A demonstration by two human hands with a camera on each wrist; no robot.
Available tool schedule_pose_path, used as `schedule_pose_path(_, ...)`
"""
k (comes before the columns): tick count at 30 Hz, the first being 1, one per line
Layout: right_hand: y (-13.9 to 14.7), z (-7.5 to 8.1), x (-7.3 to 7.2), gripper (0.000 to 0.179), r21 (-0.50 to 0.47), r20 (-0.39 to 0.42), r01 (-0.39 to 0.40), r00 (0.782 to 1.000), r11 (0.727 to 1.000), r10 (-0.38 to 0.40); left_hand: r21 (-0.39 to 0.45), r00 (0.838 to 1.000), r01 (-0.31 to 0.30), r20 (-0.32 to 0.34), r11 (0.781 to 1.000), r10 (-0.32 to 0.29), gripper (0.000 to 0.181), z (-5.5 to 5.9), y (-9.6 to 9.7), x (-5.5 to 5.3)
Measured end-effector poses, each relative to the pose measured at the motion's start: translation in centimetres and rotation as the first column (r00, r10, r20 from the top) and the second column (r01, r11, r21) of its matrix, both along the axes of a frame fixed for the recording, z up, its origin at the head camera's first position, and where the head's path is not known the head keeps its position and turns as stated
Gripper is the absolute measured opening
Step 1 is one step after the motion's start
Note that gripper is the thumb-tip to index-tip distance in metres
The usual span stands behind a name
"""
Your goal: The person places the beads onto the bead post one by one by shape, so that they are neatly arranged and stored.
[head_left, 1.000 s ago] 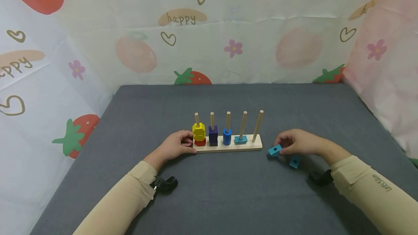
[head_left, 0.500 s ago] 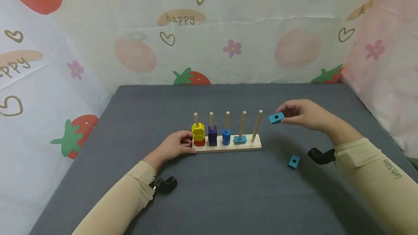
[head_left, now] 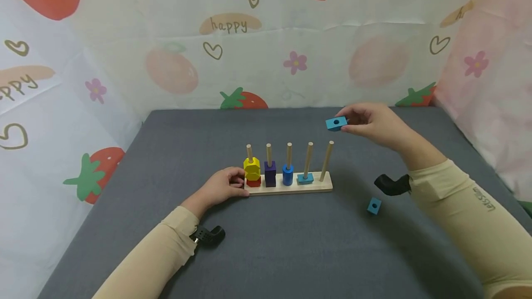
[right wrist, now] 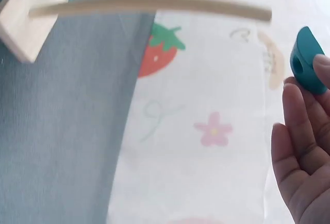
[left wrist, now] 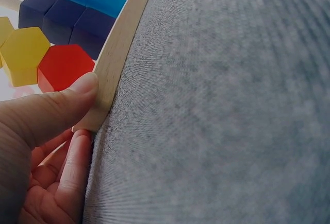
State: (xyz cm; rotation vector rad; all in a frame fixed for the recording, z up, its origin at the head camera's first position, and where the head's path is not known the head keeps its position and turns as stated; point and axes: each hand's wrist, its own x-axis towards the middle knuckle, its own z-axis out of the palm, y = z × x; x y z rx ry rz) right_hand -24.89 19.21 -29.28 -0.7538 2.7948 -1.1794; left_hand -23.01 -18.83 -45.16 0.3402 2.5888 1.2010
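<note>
A wooden peg board point(head_left: 291, 189) with several upright pegs stands mid-table. My left hand point(head_left: 220, 185) grips its left end, thumb and fingers on either side of the corner in the left wrist view. From left to right, the pegs carry yellow hexagon blocks point(head_left: 251, 166) over a red one point(left wrist: 66, 67), purple blocks point(head_left: 270, 174), blue cylinders point(head_left: 287, 175) and one teal block point(head_left: 305, 178). The rightmost peg point(head_left: 327, 160) is bare. Raised above and right of it, my right hand point(head_left: 376, 126) pinches a teal block with a hole point(head_left: 335, 123), half-round in the right wrist view.
Another teal block point(head_left: 374, 206) lies on the grey cloth to the right of the board. Printed fabric point(head_left: 299, 36) hangs behind and at both sides of the table point(head_left: 266, 253). Each wrist wears a black camera mount.
My right hand has picked the teal block up from the cloth, raised it and brought it leftward near the rightmost peg. My left hand stays on the board's end.
</note>
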Motion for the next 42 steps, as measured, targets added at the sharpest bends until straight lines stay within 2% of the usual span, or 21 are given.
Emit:
schedule_pose_path(8,-2.5,-0.6,0.6,0.021,-0.02,0.05,-0.048,0.998,0.999,0.049,0.017,1.0,0.021,-0.011,1.0,-0.021,0.044,0.0,-0.1,-0.1)
schedule_pose_path(18,-3.9,-1.9,0.5,0.021,-0.041,0.124,-0.104,0.986,0.994,0.108,0.015,1.0,0.021,-0.007,1.0,-0.021,0.044,-0.2,-0.3,-0.1)
schedule_pose_path(33,-4.4,-2.7,0.4,0.02,-0.027,0.193,-0.113,0.974,0.993,0.117,-0.002,1.0,0.024,-0.01,1.0,-0.024,0.042,-0.4,-0.4,-0.4)
schedule_pose_path(42,-4.3,-4.3,0.1,0.02,-0.074,0.218,-0.121,0.967,0.99,0.135,-0.001,1.0,0.022,-0.017,1.0,-0.022,0.042,-0.4,-0.3,-0.4)
